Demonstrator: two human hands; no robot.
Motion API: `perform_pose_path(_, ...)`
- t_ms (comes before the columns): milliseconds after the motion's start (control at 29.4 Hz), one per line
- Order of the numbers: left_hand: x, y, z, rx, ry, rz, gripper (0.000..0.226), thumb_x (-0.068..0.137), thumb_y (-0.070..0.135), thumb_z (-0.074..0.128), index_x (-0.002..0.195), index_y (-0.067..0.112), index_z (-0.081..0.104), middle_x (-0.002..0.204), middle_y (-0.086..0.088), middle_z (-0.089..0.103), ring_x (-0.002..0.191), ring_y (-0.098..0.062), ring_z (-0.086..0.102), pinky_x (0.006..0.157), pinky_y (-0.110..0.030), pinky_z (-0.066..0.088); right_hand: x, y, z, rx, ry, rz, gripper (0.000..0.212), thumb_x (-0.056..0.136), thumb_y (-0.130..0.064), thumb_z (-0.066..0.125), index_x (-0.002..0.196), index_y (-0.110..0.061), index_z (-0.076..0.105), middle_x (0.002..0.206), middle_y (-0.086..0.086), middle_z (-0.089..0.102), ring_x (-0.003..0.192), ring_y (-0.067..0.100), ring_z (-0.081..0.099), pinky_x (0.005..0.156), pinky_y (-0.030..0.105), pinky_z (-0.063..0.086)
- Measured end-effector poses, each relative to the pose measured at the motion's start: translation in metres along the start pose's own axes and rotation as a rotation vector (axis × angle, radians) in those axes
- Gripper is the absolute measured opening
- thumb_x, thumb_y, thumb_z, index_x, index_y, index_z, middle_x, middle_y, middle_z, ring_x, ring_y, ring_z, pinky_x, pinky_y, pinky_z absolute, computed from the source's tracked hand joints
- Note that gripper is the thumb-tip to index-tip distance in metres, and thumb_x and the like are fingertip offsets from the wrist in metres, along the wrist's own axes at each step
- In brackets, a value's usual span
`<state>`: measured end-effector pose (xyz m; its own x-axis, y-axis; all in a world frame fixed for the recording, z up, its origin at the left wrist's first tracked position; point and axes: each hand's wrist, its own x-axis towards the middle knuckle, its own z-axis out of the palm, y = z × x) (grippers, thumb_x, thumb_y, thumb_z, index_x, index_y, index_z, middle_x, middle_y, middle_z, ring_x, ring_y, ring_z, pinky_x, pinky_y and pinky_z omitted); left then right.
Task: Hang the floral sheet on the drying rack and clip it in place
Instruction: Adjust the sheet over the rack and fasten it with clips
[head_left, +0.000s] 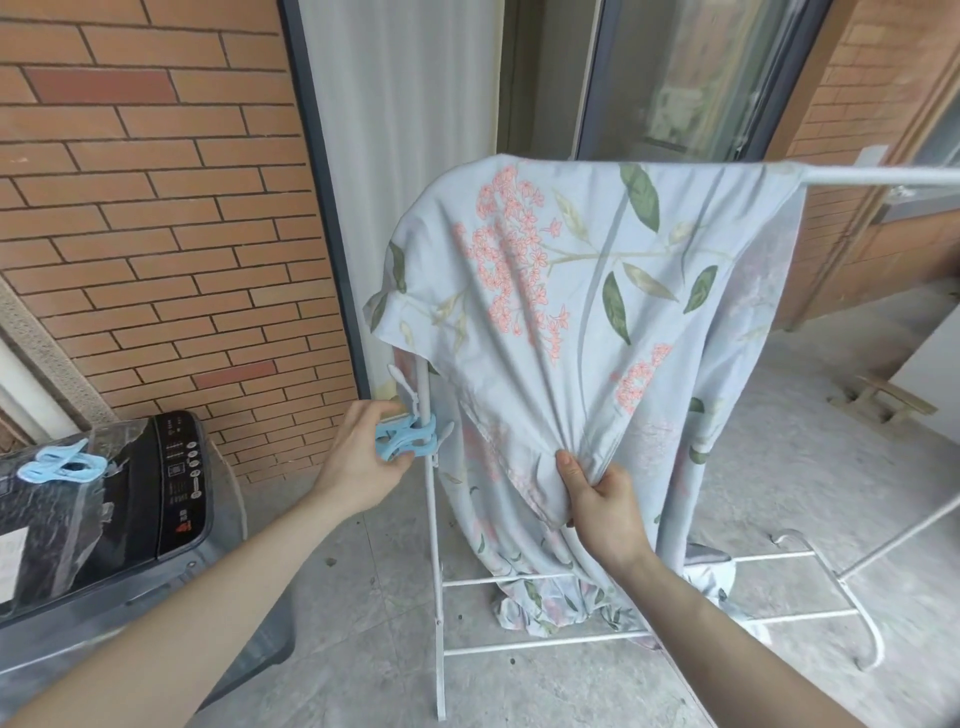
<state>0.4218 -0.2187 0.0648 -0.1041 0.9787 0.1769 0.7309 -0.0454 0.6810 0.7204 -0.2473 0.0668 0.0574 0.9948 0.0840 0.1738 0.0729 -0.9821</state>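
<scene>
We see the floral sheet (582, 312) draped over the white drying rack (431, 519), hanging above and beyond our right hand (605, 506), whose grip pinches a bunched fold of it. Left of that, our left hand (363, 457) holds a blue clip (402, 441) clamped on the rack's upright post. Further left, another blue clip (62, 465) lies on the washing machine (156, 519).
</scene>
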Motion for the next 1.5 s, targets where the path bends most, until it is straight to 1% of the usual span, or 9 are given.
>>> perform_pose_path(204,-0.011,0.131,0.011,-0.527,-0.491,-0.085,0.060,0.069,0.056,0.086,0.118,0.027,0.067,0.116,0.008,0.073,0.108,-0.008,0.071,0.097,-0.040,0.057,-0.006,-0.015,0.001,0.004,-0.036,-0.014,0.053,0.105,-0.024,0.059,0.052,-0.029,0.061,0.047,-0.012,0.055,0.047,0.003,0.053,0.050,0.021,0.043)
perform_pose_path(408,0.010,0.158,0.038,-0.637,-0.232,-0.183,0.032,0.093,0.032,0.069,0.121,0.017,0.065,0.113,0.003,0.074,0.105,-0.014,0.070,0.103,-0.048,0.053,0.001,-0.030,-0.032,-0.022,-0.077,-0.053,0.037,0.103,-0.032,0.057,0.076,-0.010,0.068,0.062,0.007,0.065,0.056,0.013,0.058,0.054,0.027,0.045)
perform_pose_path(544,0.011,0.162,0.027,-0.486,-0.209,-0.075,0.026,0.105,0.032,0.054,0.125,0.015,0.058,0.110,0.004,0.065,0.104,-0.016,0.062,0.101,-0.040,0.050,0.045,-0.020,-0.091,-0.050,0.308,-0.093,0.033,0.100,-0.049,0.060,0.119,-0.024,0.070,0.100,-0.003,0.072,0.086,0.025,0.072,0.064,0.030,0.053)
perform_pose_path(646,0.008,0.169,0.013,-0.416,-0.205,0.021,0.029,0.108,0.028,0.049,0.135,0.020,0.053,0.121,0.008,0.062,0.114,-0.015,0.059,0.096,-0.031,0.046,0.109,-0.024,-0.136,-0.208,0.509,0.037,0.085,0.079,-0.058,0.078,0.148,-0.027,0.041,0.138,-0.005,0.053,0.111,0.025,0.067,0.082,0.044,0.061)
perform_pose_path(748,0.009,0.177,0.008,-0.329,-0.186,0.058,0.030,0.108,0.026,0.049,0.136,0.022,0.053,0.124,0.013,0.058,0.115,-0.009,0.053,0.085,-0.017,0.036,0.168,-0.044,-0.160,-0.242,0.428,0.176,0.108,0.074,-0.052,0.085,0.158,-0.024,0.023,0.145,-0.001,0.046,0.095,0.019,0.072,0.058,0.029,0.058)
perform_pose_path(952,0.006,0.184,-0.018,-0.138,-0.203,0.130,0.028,0.107,0.028,0.048,0.134,0.022,0.055,0.128,0.007,0.062,0.110,-0.012,0.054,0.086,-0.026,0.037,0.207,-0.060,-0.183,-0.366,0.345,0.223,0.038,0.092,-0.034,0.070,0.104,0.002,0.072,0.073,0.006,0.068,0.051,0.011,0.066,0.041,0.019,0.052)
perform_pose_path(1156,-0.003,0.210,-0.015,0.040,-0.143,0.162,0.020,0.106,0.021,0.051,0.090,0.033,0.049,0.091,0.016,0.058,0.090,-0.012,0.056,0.068,-0.010,0.036,0.239,-0.121,-0.270,-0.369,0.581,-0.001,0.039,0.092,-0.043,0.059,0.081,-0.008,0.073,0.078,0.009,0.073,0.075,0.023,0.074,0.077,0.037,0.064)
perform_pose_path(1360,-0.009,0.192,-0.016,0.244,-0.131,0.173,0.026,0.103,0.018,0.052,0.080,0.030,0.046,0.078,0.001,0.059,0.073,-0.014,0.055,0.063,-0.021,0.037,0.240,-0.156,-0.308,-0.238,0.594,-0.176,0.018,0.088,-0.020,0.062,0.086,-0.012,0.078,0.084,0.008,0.076,0.066,0.007,0.075,0.074,0.034,0.066)
perform_pose_path(1496,-0.022,0.193,-0.002,0.267,-0.055,0.131,0.036,0.102,0.015,0.054,0.075,0.033,0.038,0.071,0.011,0.049,0.065,-0.012,0.049,0.055,-0.017,0.027,0.230,-0.137,-0.316,-0.421,0.534,-0.145,0.026,0.083,-0.039,0.062,0.082,-0.018,0.078,0.074,-0.003,0.075,0.071,0.009,0.075,0.078,0.034,0.065)
